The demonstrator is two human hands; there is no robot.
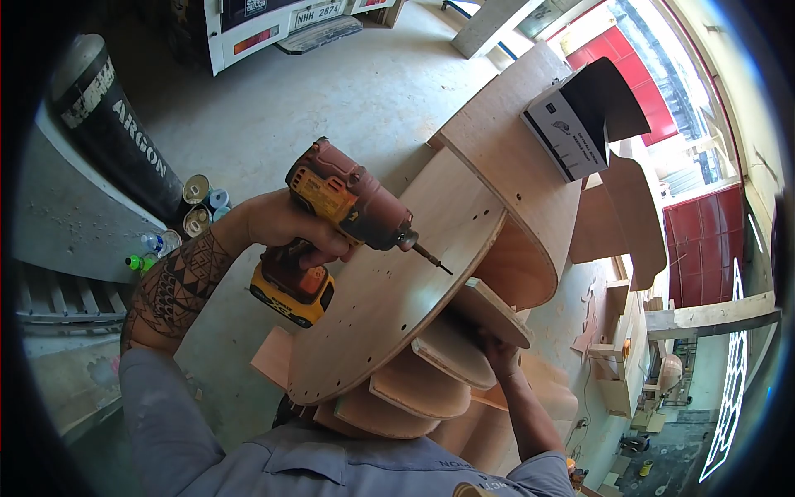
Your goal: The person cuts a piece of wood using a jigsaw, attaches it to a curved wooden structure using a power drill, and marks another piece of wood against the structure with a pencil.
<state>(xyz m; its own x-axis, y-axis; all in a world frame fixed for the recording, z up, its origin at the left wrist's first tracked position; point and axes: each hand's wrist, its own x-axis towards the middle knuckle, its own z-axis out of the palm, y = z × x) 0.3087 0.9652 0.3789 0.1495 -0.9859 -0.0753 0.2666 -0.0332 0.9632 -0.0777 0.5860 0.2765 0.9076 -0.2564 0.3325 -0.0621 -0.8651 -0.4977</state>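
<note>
My left hand [302, 236] is wrapped around the grip of a worn yellow and maroon impact driver [352, 199] with a battery at its base. Its long thin bit [432, 259] points right and down, above a large plywood panel [406, 265] dotted with small dark holes. Several curved plywood shelves [451, 356] stick out from the panel's underside. My right hand [499, 352] is at the uppermost of these, a rounded shelf board [495, 313], gripping it from below; its fingertips are partly hidden behind the board.
A black ARGON cylinder [116, 124] stands left, with paint cans [197, 190] and bottles beside it. A white vehicle [273, 33] is parked behind. A white box [567, 132] sits on the curved plywood piece [513, 124] at the upper right. Wooden parts stand farther right.
</note>
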